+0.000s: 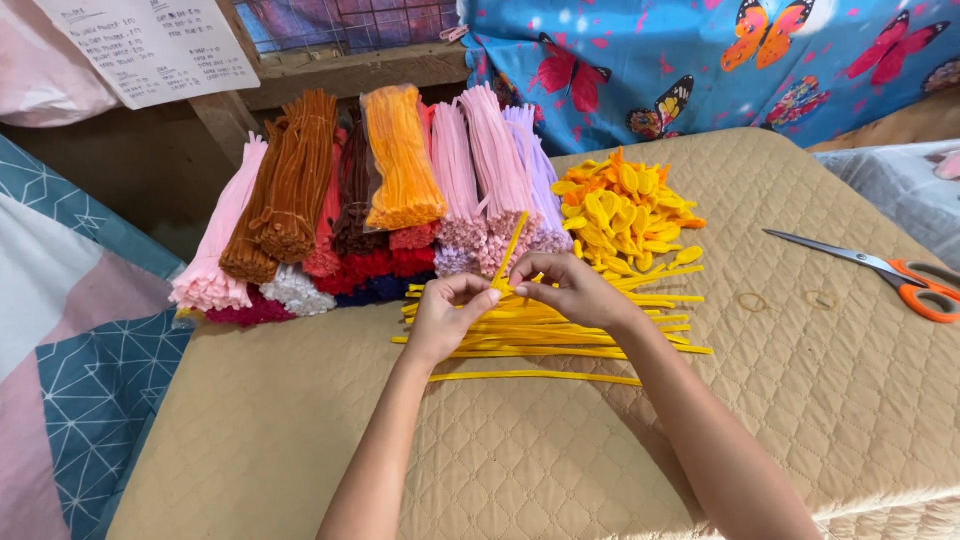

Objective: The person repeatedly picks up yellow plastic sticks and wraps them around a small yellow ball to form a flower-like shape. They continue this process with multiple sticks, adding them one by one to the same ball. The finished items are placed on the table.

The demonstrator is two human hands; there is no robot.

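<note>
Head view looks down on a quilted tan mat [300, 440] where both hands meet at the centre. The left hand [448, 312] and the right hand [572, 290] each pinch the same yellow pipe cleaner [511, 250] between thumb and fingertips, closed tight on its lower part, the fingertips nearly touching one another. From the pinch the stem rises toward 12 to 1 o'clock, its long axis leaning slightly right, free end standing in front of the bundles behind. Neither hand is clearly nearer; they share the grip point.

Directly under the hands, spreading toward 3 o'clock, lies a loose pile of yellow stems [560, 335], their long axes running 9 to 3 o'clock, so crosswise to the held one. One single stem [535, 377] lies apart at 6 o'clock of the pile.

At 1 o'clock of the hands sits a heap of yellow and orange bent loops [625, 215], touching the pile's far edge. At 10 to 12 o'clock lie packed bundles of pipe cleaners [400, 170] in pink, brown, orange, red and lilac. Orange-handled scissors [880, 270] lie well apart at 3 o'clock, with two rubber bands [752, 301] between. No containers are visible.
</note>
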